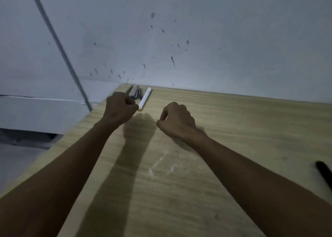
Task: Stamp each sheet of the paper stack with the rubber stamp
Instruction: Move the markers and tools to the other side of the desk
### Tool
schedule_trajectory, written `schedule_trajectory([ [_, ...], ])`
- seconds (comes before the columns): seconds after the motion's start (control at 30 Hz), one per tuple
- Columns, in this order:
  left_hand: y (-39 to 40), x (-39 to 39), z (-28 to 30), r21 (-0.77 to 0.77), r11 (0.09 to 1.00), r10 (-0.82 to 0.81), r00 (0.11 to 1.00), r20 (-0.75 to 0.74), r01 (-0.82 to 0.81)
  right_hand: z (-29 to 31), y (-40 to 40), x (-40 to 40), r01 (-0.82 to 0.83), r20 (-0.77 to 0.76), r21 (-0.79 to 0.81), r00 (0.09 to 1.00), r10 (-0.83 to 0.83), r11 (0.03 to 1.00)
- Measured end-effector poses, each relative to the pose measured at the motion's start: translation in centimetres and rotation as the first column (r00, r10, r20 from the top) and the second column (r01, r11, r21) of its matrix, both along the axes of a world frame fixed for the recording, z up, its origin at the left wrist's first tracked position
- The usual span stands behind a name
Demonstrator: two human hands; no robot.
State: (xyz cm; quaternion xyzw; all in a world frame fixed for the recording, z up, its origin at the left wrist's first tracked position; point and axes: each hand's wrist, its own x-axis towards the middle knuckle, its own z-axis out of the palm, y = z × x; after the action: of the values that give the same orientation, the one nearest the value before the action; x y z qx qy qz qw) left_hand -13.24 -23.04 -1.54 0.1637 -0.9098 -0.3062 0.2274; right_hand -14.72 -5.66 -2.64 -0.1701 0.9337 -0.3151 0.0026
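Matt wood-grain table (233, 129); smooth white plastic marker (145, 98).

No text, label, brand, number or sign can be read anywhere in this view.

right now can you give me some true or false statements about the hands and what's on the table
1. Both hands are curled into fists. True: the left hand and right hand are curled and hold nothing visible.
2. A white marker lies near the table's far corner. True.
3. The right hand grips the white marker. False: the marker lies beside the left hand, not gripped.
4. A paper stack lies between the hands. False: only bare wooden table shows there.
5. A dark object lies at the right edge of the view. True; too cut off to identify.
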Motion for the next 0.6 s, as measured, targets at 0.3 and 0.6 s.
schedule_trajectory([
  [0.3, -5.1, -9.1, -1.0, -0.064, 0.995, 0.075, 0.995, 0.063, -0.071, -0.5, -7.9, -7.5, -0.025, 0.053, -0.056, 0.998, 0.028, 0.998],
  [0.6, -5.0, -13.7, -2.2, -0.227, 0.968, 0.170, 0.947, 0.273, -0.109, -1.0, -10.9, -9.7, -0.037, -0.004, 0.108, 0.999, 0.037, 0.993],
])
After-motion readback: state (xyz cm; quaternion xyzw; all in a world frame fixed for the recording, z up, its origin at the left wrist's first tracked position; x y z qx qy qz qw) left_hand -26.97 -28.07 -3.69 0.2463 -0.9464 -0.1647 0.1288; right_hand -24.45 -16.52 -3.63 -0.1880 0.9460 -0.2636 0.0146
